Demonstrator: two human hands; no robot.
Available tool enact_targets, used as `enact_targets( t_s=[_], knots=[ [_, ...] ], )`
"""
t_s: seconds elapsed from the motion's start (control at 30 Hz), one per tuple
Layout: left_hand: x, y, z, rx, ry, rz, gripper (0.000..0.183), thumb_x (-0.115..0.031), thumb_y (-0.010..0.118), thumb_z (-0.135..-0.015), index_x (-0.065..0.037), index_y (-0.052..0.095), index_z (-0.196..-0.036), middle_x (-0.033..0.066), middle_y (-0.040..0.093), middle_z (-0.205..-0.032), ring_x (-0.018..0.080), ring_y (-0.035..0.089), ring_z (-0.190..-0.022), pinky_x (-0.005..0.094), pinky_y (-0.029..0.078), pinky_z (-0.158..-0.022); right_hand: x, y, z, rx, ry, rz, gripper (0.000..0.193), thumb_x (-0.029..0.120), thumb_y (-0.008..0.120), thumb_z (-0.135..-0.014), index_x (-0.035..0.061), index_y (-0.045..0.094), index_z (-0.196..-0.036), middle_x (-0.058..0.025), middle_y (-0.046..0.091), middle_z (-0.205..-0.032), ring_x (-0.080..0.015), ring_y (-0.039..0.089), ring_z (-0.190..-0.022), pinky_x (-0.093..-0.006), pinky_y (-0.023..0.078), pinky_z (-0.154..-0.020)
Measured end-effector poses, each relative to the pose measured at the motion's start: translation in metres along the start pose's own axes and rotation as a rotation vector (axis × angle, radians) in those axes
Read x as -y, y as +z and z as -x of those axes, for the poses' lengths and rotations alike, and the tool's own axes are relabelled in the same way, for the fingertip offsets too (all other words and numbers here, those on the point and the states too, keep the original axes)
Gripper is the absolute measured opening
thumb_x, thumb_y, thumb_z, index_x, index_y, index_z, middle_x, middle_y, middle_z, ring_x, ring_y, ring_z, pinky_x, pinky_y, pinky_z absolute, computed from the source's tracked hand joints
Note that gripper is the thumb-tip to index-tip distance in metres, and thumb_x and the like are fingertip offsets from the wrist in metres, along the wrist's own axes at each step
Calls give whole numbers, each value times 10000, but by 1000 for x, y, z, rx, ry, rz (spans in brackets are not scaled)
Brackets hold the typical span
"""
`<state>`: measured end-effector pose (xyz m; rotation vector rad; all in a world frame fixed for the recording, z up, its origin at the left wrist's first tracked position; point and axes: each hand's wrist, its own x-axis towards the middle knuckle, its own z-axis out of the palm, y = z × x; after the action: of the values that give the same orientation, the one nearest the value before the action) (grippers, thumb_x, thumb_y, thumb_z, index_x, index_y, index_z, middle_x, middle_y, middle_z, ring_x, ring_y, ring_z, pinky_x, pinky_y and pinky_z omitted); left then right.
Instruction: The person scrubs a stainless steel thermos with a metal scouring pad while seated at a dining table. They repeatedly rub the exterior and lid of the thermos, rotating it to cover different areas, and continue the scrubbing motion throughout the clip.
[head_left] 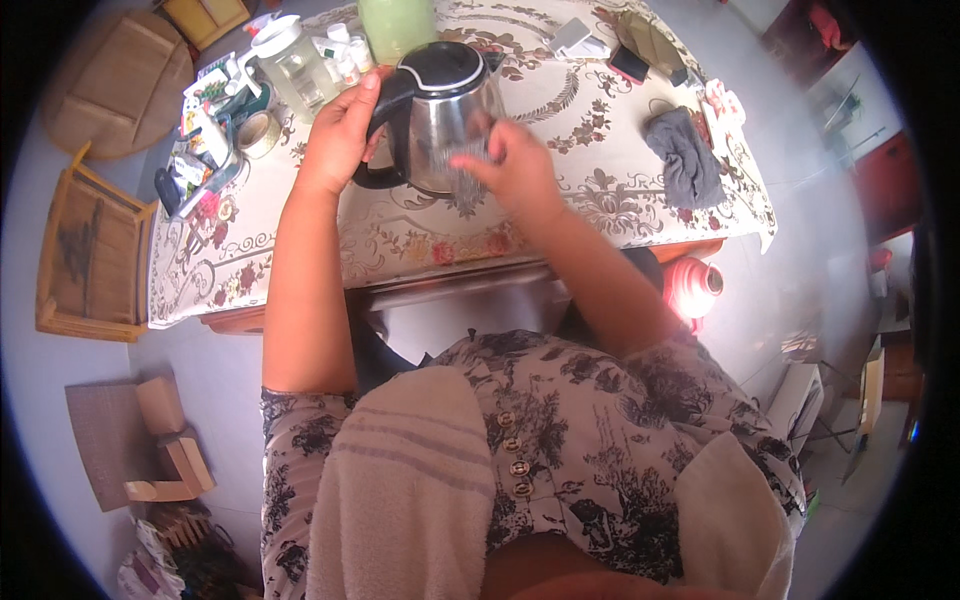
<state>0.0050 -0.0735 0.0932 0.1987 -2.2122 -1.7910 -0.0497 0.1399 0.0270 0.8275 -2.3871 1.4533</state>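
Lidded pitcher [300, 80], wooden chair [95, 265], floral tablecloth [570, 190]

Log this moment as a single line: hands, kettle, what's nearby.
left hand: gripping kettle by handle | right hand: at kettle's side, blurred, grip unclear | nearby: grey cloth, clear pitcher

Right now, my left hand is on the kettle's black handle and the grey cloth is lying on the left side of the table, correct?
Not quite: the head view shows the grey cloth on the right side of the table. Your left hand is on the kettle's black handle, as you said.
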Motion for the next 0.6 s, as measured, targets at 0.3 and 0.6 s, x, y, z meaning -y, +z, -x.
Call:
enact_targets(
  t_s=[0.3, 0.6],
  knots=[
    [1, 1, -5, 8, 27, 3, 613, -570, 492, -941, -45, 635, -1223, -8, 499, -602, 64, 401, -475, 221, 320, -452, 18, 1, 5, -73, -88, 125, 403, 283, 830, -683, 52, 511, -764, -81, 533, -717, -281, 546, -660, -390, 450, -591],
    [-4, 8, 7, -78, 13, -54, 673, -619, 458, -931, -36, 625, -1224, 34, 561, -677, 107, 491, -560, 245, 411, -554, 39, 28, 0, -181, -230, 279, 385, 297, 801, -717, 58, 502, -752, -103, 544, -770, -332, 565, -660, -423, 454, -569]
  ],
)
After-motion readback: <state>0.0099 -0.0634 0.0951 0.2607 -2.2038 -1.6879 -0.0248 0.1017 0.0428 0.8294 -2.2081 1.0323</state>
